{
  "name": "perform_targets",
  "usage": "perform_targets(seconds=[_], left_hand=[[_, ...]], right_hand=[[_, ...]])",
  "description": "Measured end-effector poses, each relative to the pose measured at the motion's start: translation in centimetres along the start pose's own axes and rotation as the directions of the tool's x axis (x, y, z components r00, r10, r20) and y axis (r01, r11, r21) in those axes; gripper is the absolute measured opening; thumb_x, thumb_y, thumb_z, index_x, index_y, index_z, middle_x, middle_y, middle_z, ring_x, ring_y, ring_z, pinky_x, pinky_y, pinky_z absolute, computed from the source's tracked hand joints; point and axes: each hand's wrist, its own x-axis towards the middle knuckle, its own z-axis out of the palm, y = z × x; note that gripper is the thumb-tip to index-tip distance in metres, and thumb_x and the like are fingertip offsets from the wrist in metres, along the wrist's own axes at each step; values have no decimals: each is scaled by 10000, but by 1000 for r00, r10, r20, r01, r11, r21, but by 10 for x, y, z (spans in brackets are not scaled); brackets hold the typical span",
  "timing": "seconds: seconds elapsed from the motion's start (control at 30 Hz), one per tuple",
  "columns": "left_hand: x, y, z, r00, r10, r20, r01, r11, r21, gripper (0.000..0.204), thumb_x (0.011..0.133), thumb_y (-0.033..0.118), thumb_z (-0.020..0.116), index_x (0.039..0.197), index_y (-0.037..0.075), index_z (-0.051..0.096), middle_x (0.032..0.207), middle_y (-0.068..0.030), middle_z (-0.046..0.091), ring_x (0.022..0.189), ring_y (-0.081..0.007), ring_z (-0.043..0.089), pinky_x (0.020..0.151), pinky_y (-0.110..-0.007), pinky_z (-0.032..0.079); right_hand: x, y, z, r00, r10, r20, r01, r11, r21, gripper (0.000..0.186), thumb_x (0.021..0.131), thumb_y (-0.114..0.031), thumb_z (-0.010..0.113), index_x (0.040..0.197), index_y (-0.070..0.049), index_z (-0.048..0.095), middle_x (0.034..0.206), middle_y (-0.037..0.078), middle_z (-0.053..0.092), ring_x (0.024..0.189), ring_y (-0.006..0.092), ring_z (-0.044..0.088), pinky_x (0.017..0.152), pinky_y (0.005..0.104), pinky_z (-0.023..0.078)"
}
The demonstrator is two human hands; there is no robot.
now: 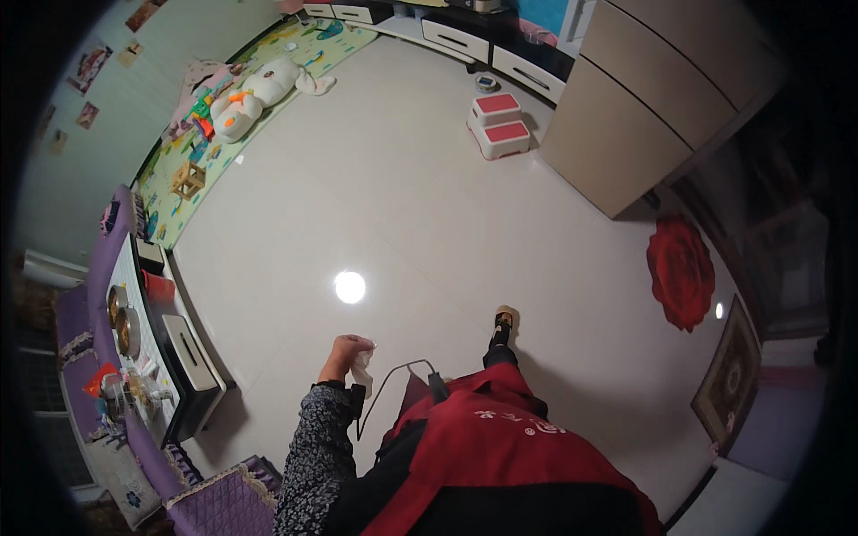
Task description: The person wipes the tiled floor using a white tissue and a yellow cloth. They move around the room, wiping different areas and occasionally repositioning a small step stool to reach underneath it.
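Observation:
My left hand is held out over the floor, its fingers closed on a crumpled, whitish, partly see-through tissue that hangs down toward the wrist. It may be thin plastic instead; the material is hard to tell. A dark speckled sleeve covers that arm. Between the arm and my red apron loops a thin black cable, running to a small black piece at the apron's edge. My right hand does not show. One dark shoe is visible ahead of the apron.
At left stands a coffee table with metal bowls, beside a purple sofa. Farther off lie a play mat and a white plush toy. A step stool, a cabinet and a rose-shaped rug are at right.

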Motion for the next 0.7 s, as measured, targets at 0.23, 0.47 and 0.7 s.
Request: perform_targets(seconds=[0.23,0.47,0.7], left_hand=[[36,40,28,986,-59,-154,64,998,23,152,702,125,683,730,-18,640,675,-66,609,582,-165,564,533,-302,448],[52,49,29,962,112,-248,-83,989,124,107,759,72,585,755,-14,649,730,-90,645,667,-172,616,617,-297,496],[120,51,-10,976,18,-218,-11,999,31,119,743,79,608,781,-11,675,785,-93,665,709,-168,625,669,-290,497]], right_hand=[[102,-127,-89,997,-68,33,72,985,-157,651,637,-95,681,1240,-77,435,1114,96,573,1049,253,533,900,328,422],[202,-344,-224,927,-367,-76,295,841,-453,663,633,-99,679,1246,-78,428,1115,101,572,1053,262,530,905,326,419],[243,-539,-239,868,-487,-92,484,873,-61,604,634,-67,655,1211,-80,474,1077,117,577,999,257,546,848,335,438]])
